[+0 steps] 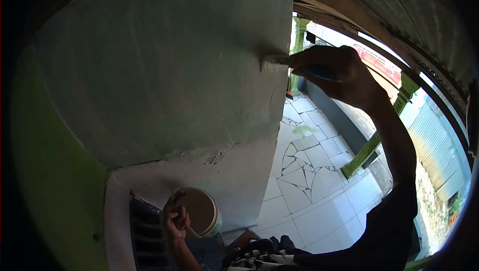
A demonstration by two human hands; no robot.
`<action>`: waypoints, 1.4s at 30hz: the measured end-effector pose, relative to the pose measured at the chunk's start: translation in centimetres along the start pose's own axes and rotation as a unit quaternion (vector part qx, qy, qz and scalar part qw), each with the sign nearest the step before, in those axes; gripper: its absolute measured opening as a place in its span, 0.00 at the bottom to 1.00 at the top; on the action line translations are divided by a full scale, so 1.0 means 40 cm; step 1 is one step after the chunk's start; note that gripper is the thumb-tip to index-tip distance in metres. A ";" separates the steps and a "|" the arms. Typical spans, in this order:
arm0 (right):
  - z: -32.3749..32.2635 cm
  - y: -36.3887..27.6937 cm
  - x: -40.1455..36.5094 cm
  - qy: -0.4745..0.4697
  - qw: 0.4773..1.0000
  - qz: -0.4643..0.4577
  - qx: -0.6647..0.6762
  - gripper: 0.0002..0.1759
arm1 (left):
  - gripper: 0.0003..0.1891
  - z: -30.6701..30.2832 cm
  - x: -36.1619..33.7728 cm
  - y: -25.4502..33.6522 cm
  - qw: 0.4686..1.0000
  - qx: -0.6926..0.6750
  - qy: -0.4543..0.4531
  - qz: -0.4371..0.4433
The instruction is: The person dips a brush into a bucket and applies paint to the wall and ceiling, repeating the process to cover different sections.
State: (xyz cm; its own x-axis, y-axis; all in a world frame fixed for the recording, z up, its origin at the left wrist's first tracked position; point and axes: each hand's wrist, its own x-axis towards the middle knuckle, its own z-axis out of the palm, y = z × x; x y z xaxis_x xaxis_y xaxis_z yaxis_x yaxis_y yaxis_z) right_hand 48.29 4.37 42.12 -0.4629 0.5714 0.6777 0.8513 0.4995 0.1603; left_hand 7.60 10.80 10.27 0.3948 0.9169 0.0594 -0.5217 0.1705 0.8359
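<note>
My right hand (332,74) is raised and closed round the blue handle of a paintbrush (274,64). The pale bristles point left and meet the grey-green wall (174,66) close to its right edge. Lower down, my left hand (178,219) has its fingers curled at the left rim of a bucket (218,216), and it seems to grip that rim. Brownish-grey paint (197,211) shows inside the bucket. Below a rough, chipped line, the wall turns to a paler, pinkish section (234,176).
A bright green wall (55,161) adjoins on the left, with a dark slatted opening (144,231) low beside the bucket. Past the wall's right edge lies a white tiled floor (319,186) with green posts (366,155). Wooden beams and corrugated roofing (399,11) hang overhead.
</note>
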 end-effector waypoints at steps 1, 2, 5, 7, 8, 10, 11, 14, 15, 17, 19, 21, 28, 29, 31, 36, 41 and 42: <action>-0.029 0.011 0.030 0.060 0.990 -0.086 -0.094 0.09 | 0.28 -0.003 0.000 -0.003 1.000 -0.003 0.002 0.002; -0.054 0.023 0.057 0.106 0.972 -0.141 -0.152 0.09 | 0.27 -0.006 -0.001 -0.007 1.000 -0.006 0.005 0.003; -0.062 0.069 0.069 0.193 0.945 -0.200 -0.175 0.13 | 0.31 -0.013 0.000 -0.010 1.000 -0.023 0.005 -0.012; -0.016 0.079 0.033 0.193 0.947 -0.176 -0.188 0.17 | 0.31 -0.016 -0.001 -0.011 1.000 -0.024 0.006 -0.017; 0.019 0.081 0.002 0.161 0.956 -0.145 -0.200 0.18 | 0.30 -0.017 -0.002 -0.011 0.999 -0.025 0.007 -0.021; 0.097 0.035 -0.065 0.122 0.990 0.069 -0.001 0.19 | 0.26 -0.012 -0.004 -0.009 0.999 -0.028 0.020 -0.021; 0.121 0.013 -0.098 0.089 0.983 0.140 0.073 0.21 | 0.22 -0.012 -0.005 -0.007 0.999 -0.031 0.033 -0.023; 0.219 -0.007 -0.212 0.086 0.988 -0.106 -0.076 0.16 | 0.17 -0.027 -0.008 -0.013 0.999 -0.024 0.034 -0.020; 0.253 -0.031 -0.258 0.054 0.994 -0.078 -0.046 0.14 | 0.17 -0.023 -0.007 -0.011 0.999 -0.024 0.036 -0.019; 0.329 -0.064 -0.364 -0.016 0.999 -0.022 0.020 0.12 | 0.13 -0.010 -0.005 -0.004 0.999 -0.011 0.034 -0.025; 0.382 -0.087 -0.445 -0.162 0.979 0.045 0.117 0.19 | 0.14 -0.020 0.000 -0.016 0.999 -0.016 0.027 -0.025; 0.420 -0.086 -0.485 -0.251 0.959 0.070 0.109 0.19 | 0.15 -0.027 0.004 -0.018 0.999 -0.017 0.018 -0.025; 0.125 -0.022 -0.153 0.003 0.997 0.044 0.057 0.12 | 0.32 -0.003 0.010 0.002 0.999 -0.002 0.009 -0.039; 0.070 -0.036 -0.106 0.044 0.998 0.034 0.040 0.13 | 0.32 -0.002 0.010 0.001 0.999 -0.004 0.013 -0.038; 0.008 -0.025 -0.041 0.104 0.994 -0.040 -0.002 0.16 | 0.32 -0.005 0.008 -0.003 0.999 -0.003 0.030 -0.038; 0.032 0.023 0.060 0.224 0.944 -0.197 -0.141 0.13 | 0.32 0.004 0.006 -0.006 0.999 -0.014 0.009 -0.028; 0.218 -0.039 -0.079 0.094 0.995 0.007 0.011 0.11 | 0.33 -0.002 -0.001 -0.001 1.000 -0.021 0.001 -0.021; 0.260 -0.060 -0.108 0.098 0.993 -0.062 -0.021 0.13 | 0.33 -0.006 -0.002 0.001 1.000 -0.023 -0.003 -0.020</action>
State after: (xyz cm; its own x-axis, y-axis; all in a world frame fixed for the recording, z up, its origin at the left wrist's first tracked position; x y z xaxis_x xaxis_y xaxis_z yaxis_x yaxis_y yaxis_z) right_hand 45.66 7.47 31.33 -0.5120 0.3675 0.7764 0.8021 0.5280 0.2791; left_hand 7.37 10.81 10.17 0.4193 0.9073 0.0301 -0.5393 0.2223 0.8122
